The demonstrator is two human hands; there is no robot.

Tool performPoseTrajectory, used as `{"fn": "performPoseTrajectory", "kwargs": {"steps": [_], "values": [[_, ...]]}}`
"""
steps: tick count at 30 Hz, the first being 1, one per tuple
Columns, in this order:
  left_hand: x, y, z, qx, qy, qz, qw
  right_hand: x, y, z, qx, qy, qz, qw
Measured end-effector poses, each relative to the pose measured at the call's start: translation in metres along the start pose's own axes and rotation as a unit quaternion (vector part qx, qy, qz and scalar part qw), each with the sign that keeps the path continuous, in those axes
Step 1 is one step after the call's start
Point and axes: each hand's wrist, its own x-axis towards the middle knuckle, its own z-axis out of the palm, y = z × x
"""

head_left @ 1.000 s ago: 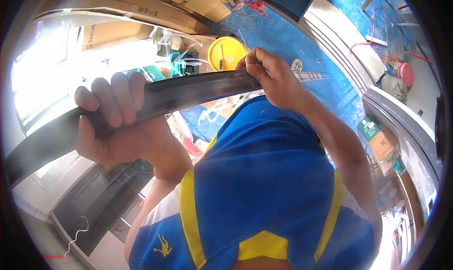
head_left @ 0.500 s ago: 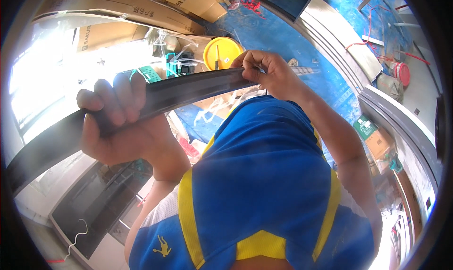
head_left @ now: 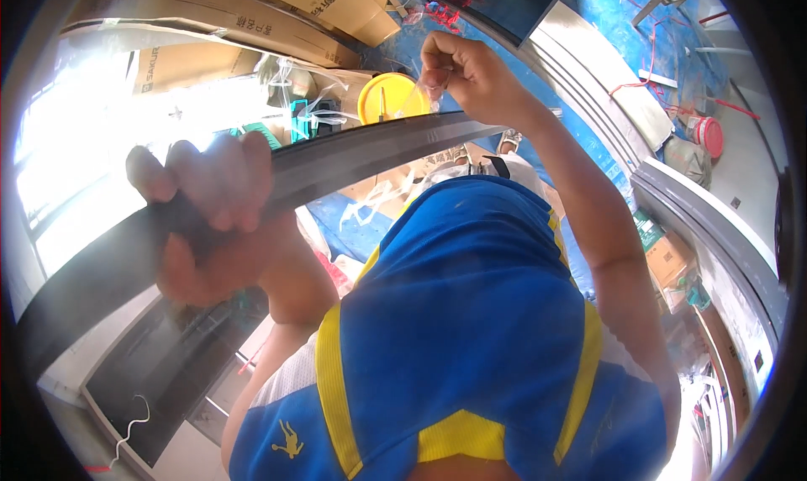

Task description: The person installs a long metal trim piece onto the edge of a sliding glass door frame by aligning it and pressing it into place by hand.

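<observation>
A long dark grey strip (head_left: 361, 155), like a trim profile, stretches across in front of me from the lower left to below my right wrist. My left hand (head_left: 214, 220) is wrapped round it toward its left part. Above the strip's right part, apart from it, is my right hand (head_left: 475, 78), its thumb and fingers pinched together. A piece of thin clear film (head_left: 418, 101) hangs from those fingertips, over the edge of a yellow round lid (head_left: 387, 97). Whether the film still joins the strip cannot be made out.
Long cardboard boxes (head_left: 227, 23) lie at the far left. Beside the yellow lid are green-and-black tool parts (head_left: 307, 121) and loose clear wrap. Blue sheeting (head_left: 403, 57) covers the floor. White panels (head_left: 597, 73) and a red bucket (head_left: 708, 135) stand to the right.
My right hand has left the strip and risen up and away, drawing clear film with it. The strip's right end now shows past my wrist. My left hand keeps its hold.
</observation>
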Motion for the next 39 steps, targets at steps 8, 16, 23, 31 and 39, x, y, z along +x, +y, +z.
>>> {"fn": "performPoseTrajectory", "kwargs": {"steps": [8, 16, 23, 31, 39], "values": [[-0.016, -0.008, 0.003, 0.039, 0.273, 0.050, 0.960, 0.010, 0.016, 0.003, 0.244, -0.017, 0.145, 0.959], [-0.025, -0.008, -0.020, -0.030, 0.039, 0.013, 0.999, 0.018, 0.047, 0.000, 0.333, 0.055, 0.156, 0.928], [-0.018, -0.005, 0.001, -0.030, 0.156, 0.076, 0.984, 0.021, 0.045, -0.012, 0.542, 0.002, 0.240, 0.805], [-0.028, -0.013, -0.026, -0.020, -0.038, 0.067, 0.997, 0.033, 0.078, -0.028, 0.594, 0.049, 0.273, 0.756], [0.006, -0.020, 0.000, -0.309, -0.251, 0.083, 0.914, 0.078, 0.182, -0.043, 0.502, 0.206, 0.324, 0.775]]}}
